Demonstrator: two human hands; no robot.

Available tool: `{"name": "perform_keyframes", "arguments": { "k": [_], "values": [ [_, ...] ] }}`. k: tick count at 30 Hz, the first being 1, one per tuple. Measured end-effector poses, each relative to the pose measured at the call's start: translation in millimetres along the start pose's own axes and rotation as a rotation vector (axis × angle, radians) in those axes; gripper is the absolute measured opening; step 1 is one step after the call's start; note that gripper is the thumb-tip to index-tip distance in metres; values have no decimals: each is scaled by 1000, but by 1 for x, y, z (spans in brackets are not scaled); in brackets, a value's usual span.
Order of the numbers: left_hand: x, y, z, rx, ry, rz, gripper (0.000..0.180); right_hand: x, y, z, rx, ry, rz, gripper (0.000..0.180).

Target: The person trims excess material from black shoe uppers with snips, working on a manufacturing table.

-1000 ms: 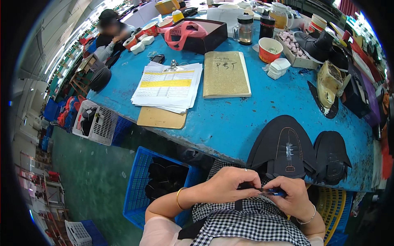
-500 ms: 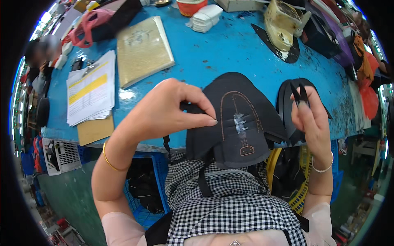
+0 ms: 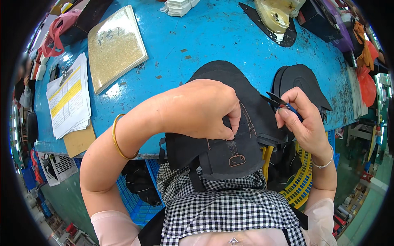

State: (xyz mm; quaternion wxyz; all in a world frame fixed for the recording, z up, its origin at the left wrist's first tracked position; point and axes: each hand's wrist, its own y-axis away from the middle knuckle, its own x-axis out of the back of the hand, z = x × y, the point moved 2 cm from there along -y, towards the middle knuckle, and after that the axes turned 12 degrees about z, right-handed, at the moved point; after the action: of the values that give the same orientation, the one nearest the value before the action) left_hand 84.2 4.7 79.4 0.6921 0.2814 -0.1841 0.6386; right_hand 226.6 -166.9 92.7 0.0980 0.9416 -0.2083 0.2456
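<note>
A black fabric piece (image 3: 219, 164) with brown stitching lies across the table's front edge, part of it hanging over my lap. Over its middle, my left hand (image 3: 205, 110) pinches thumb and fingers together at the cloth. What sits between those fingertips is too small to make out, and the hand covers much of the stitching. My right hand (image 3: 301, 117) grips small thread snips (image 3: 292, 110) with dark blades and a blue handle. Their blades are apart and point left toward the fabric piece. Beyond that hand rests a stack of black cut pieces (image 3: 301, 78).
On the blue table (image 3: 184, 37) lie a gold folder (image 3: 115, 47), clipped papers (image 3: 69, 100) and a white stack (image 3: 178, 7). A glue-stained cream container (image 3: 273, 16) stands at the back right. A blue basket (image 3: 143, 211) and a yellow basket (image 3: 297, 180) flank my lap.
My left hand has moved right and down onto the middle of the stitching. My right hand has turned the snips from upright to pointing left. The view has shifted slightly.
</note>
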Motion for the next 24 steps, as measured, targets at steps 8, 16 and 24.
{"name": "perform_keyframes", "arguments": {
  "k": [8,16,24],
  "values": [
    [1,0,-5,-22,121,-106,12,-4,-2,5,51,20,-43,10],
    [-2,2,-7,-29,34,5,12,-2,-4,-4,73,156,-116,14],
    [7,5,-9,-76,-226,201,17,-33,-11,-10,705,534,-256,17]
  ]
}}
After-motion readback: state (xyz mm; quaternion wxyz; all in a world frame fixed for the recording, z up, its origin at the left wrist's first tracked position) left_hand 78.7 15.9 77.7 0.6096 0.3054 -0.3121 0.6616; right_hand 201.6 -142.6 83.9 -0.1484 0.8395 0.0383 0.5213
